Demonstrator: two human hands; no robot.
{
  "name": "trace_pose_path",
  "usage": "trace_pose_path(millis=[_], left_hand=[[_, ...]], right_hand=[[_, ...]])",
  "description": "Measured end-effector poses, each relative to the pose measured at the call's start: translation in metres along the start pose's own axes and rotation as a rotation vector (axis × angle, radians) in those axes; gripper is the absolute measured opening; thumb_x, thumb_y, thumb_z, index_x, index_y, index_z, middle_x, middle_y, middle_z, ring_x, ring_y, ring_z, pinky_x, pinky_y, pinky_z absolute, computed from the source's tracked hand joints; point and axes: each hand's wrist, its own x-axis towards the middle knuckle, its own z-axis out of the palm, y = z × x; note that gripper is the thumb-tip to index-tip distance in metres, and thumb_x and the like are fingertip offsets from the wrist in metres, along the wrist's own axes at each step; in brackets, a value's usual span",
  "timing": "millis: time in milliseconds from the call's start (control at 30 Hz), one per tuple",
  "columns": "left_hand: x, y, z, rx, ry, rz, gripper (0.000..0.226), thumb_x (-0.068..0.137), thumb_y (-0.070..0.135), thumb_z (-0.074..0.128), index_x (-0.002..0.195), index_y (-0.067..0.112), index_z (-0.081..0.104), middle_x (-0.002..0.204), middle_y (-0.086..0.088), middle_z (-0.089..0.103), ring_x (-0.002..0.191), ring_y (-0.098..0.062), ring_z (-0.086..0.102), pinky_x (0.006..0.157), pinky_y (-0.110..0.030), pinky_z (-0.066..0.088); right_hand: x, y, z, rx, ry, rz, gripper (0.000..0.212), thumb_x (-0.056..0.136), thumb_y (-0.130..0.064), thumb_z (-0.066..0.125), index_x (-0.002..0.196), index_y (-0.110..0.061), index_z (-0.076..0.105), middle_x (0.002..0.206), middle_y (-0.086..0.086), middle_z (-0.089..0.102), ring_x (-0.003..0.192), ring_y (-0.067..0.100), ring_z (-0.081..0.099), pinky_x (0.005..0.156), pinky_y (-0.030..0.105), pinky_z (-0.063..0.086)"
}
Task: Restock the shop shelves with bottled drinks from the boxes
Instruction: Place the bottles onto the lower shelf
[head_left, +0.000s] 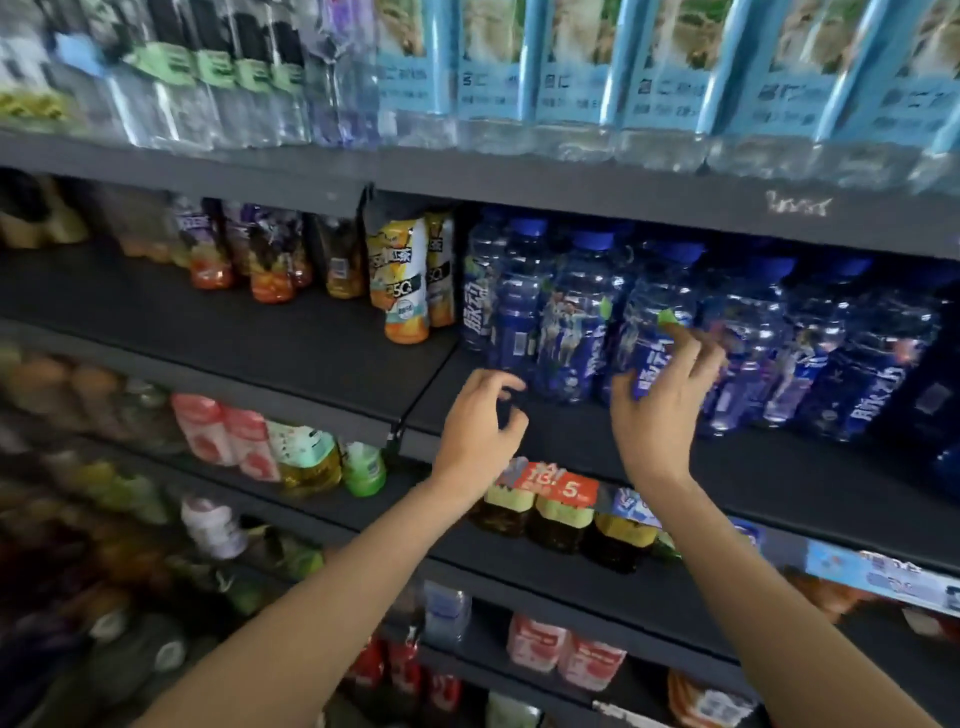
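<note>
Several blue-capped, blue-labelled drink bottles (571, 317) stand in a row on the right half of the dark middle shelf (260, 322). My right hand (657, 415) reaches up to one blue bottle (655, 306) at the front of the row, thumb on its left side and fingers curled round its right side. My left hand (480, 423) hovers just in front of the leftmost blue bottles, over the shelf edge, with fingers loosely curled and nothing in them.
Orange juice bottles (400, 280) stand left of the blue row. Clear water bottles with light blue labels (571, 78) fill the shelf above. Lower shelves hold pink, green and dark bottles, and a red price tag (558, 486) hangs on the shelf edge under my hands.
</note>
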Motion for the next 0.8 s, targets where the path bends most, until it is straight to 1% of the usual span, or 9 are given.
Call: trace_pose_path(millis=[100, 233, 333, 433, 533, 633, 733, 767, 800], left_hand=[[-0.025, -0.037, -0.046, -0.02, 0.064, -0.09, 0.022, 0.084, 0.001, 0.055, 0.105, 0.007, 0.059, 0.101, 0.0, 0.053, 0.089, -0.008, 0.052, 0.077, -0.013, 0.038], [-0.084, -0.111, -0.123, -0.04, 0.055, -0.312, 0.026, 0.084, -0.003, 0.054, 0.108, 0.004, 0.057, 0.092, -0.001, 0.056, 0.083, -0.011, 0.054, 0.07, -0.004, 0.038], [-0.152, -0.18, -0.191, -0.043, -0.053, -0.572, 0.023, 0.087, -0.001, 0.053, 0.108, 0.009, 0.052, 0.081, 0.006, 0.048, 0.08, -0.011, 0.05, 0.072, -0.013, 0.04], [-0.236, -0.253, -0.277, 0.142, -0.122, -0.764, 0.016, 0.09, 0.011, 0.053, 0.105, 0.015, 0.056, 0.075, 0.015, 0.047, 0.079, -0.011, 0.052, 0.071, -0.012, 0.038], [-0.307, -0.323, -0.366, 0.195, -0.073, -0.956, 0.022, 0.09, 0.009, 0.055, 0.109, 0.0, 0.06, 0.097, -0.011, 0.064, 0.1, -0.025, 0.06, 0.077, -0.022, 0.04], [-0.364, -0.367, -0.438, 0.163, 0.083, -1.176, 0.022, 0.088, 0.005, 0.057, 0.106, -0.006, 0.061, 0.108, -0.019, 0.065, 0.106, -0.031, 0.06, 0.084, -0.033, 0.043], [-0.402, -0.406, -0.496, 0.09, 0.212, -1.321, 0.011, 0.085, 0.0, 0.059, 0.094, -0.006, 0.063, 0.091, -0.024, 0.067, 0.091, -0.036, 0.063, 0.081, -0.039, 0.048], [-0.41, -0.418, -0.511, 0.071, 0.242, -1.348, 0.005, 0.084, -0.003, 0.058, 0.086, -0.001, 0.062, 0.08, -0.021, 0.067, 0.084, -0.035, 0.062, 0.08, -0.041, 0.049], [-0.416, -0.431, -0.523, 0.065, 0.273, -1.367, 0.012, 0.084, -0.004, 0.057, 0.078, 0.006, 0.058, 0.07, -0.014, 0.064, 0.079, -0.032, 0.06, 0.079, -0.041, 0.049]], right_hand=[[-0.024, -0.059, 0.033, 0.112, -0.175, -0.187, 0.044, 0.08, 0.005, 0.056, 0.121, 0.001, 0.041, 0.124, 0.021, 0.035, 0.107, 0.027, 0.042, 0.081, 0.026, 0.038], [-0.069, -0.141, 0.086, 0.167, -0.405, -0.325, 0.048, 0.082, 0.003, 0.058, 0.127, -0.003, 0.039, 0.127, 0.016, 0.034, 0.086, 0.006, 0.04, 0.069, 0.029, 0.047], [-0.121, -0.192, 0.147, 0.135, -0.663, -0.336, 0.046, 0.085, -0.004, 0.058, 0.127, -0.007, 0.04, 0.125, 0.013, 0.035, 0.078, 0.02, 0.055, 0.067, 0.042, 0.053], [-0.193, -0.245, 0.22, 0.068, -0.996, -0.33, 0.051, 0.085, -0.012, 0.059, 0.131, -0.006, 0.037, 0.129, 0.016, 0.035, 0.101, 0.037, 0.055, 0.083, 0.046, 0.049], [-0.268, -0.306, 0.285, -0.009, -1.248, -0.4, 0.055, 0.089, -0.017, 0.057, 0.136, -0.009, 0.029, 0.135, 0.012, 0.029, 0.111, 0.033, 0.049, 0.083, 0.037, 0.045], [-0.333, -0.348, 0.335, -0.098, -1.517, -0.428, 0.054, 0.091, -0.021, 0.057, 0.136, -0.009, 0.03, 0.139, 0.013, 0.027, 0.121, 0.031, 0.044, 0.093, 0.036, 0.042], [-0.386, -0.384, 0.384, -0.148, -1.684, -0.471, 0.054, 0.091, -0.024, 0.058, 0.136, -0.013, 0.031, 0.14, 0.012, 0.027, 0.12, 0.03, 0.045, 0.096, 0.036, 0.041], [-0.4, -0.396, 0.4, -0.165, -1.729, -0.479, 0.053, 0.091, -0.025, 0.058, 0.135, -0.015, 0.031, 0.14, 0.01, 0.028, 0.12, 0.029, 0.045, 0.095, 0.036, 0.041], [-0.412, -0.408, 0.417, -0.177, -1.772, -0.484, 0.051, 0.091, -0.025, 0.057, 0.135, -0.016, 0.032, 0.14, 0.009, 0.028, 0.12, 0.029, 0.045, 0.094, 0.034, 0.042]])
